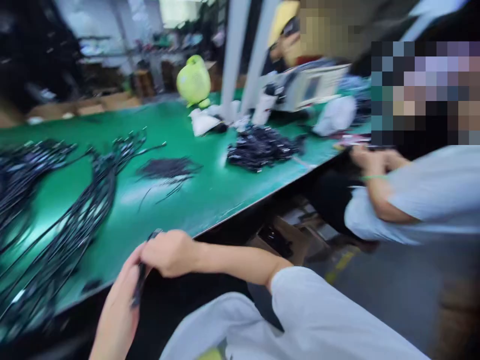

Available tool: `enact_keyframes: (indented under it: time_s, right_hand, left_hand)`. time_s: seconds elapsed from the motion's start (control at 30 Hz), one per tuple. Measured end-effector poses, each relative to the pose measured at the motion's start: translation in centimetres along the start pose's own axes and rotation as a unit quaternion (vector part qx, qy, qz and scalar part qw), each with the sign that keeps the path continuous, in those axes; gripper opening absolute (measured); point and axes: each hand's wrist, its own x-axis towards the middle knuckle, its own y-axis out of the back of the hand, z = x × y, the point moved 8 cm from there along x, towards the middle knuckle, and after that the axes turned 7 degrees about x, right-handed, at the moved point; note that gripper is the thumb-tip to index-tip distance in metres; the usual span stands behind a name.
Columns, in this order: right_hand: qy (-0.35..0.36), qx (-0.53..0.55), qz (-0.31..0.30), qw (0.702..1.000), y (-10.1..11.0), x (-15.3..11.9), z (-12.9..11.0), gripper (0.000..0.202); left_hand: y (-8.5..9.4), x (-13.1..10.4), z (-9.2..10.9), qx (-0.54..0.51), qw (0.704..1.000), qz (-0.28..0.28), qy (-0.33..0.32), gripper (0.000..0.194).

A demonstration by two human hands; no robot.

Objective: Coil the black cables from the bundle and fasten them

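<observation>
My left hand [122, 295] and my right hand [170, 252] meet at the table's front edge, their fingers closed around a short, dark black cable bundle [139, 287]. Its dark tip shows above the right knuckles and its lower end against the left palm; blur and the fingers hide the rest. Left of my hands, long black cables [88, 205] run across the green table [187, 210]. Beyond them lies a small flat heap of thin black ties or wires [167, 167], too blurred to tell which. Further right is a pile of black bundled cables [262, 147].
At the back stand a lime-green rounded object [194, 82], white posts [234, 60] and a white bottle [263, 107]. A co-worker in a light shirt [431, 195] sits at the right. Below the table edge is an open cardboard box [287, 240].
</observation>
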Motion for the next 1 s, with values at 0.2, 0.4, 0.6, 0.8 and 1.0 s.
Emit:
enact_keyframes:
  time_s: [0.2,0.4,0.6,0.8,1.0]
  right_hand:
    - [0.025,-0.018,0.094,0.995,0.0,-1.3,-0.1,0.023]
    - [-0.009,-0.008,0.139,0.99,1.1,-1.3,-0.8,0.014]
    - [-0.296,0.415,0.132,0.85,-1.5,-2.1,2.5,0.024]
    - [-0.37,0.617,-0.021,0.694,-5.3,-2.6,3.5,0.035]
    - [-0.282,0.402,0.026,0.871,-2.3,-1.7,3.8,0.041]
  left_hand:
    - [0.0,-0.4,-3.8,-0.134,0.983,0.062,0.105,0.049]
    - [-0.7,-0.8,-3.6,-0.158,0.986,0.043,0.037,0.048]
    - [-0.6,-0.4,-2.7,-0.021,0.988,0.091,-0.119,0.048]
    - [-0.1,0.2,-3.5,0.08,0.983,0.071,-0.15,0.045]
    - [-1.4,0.8,-1.6,0.187,0.958,0.024,-0.218,0.048]
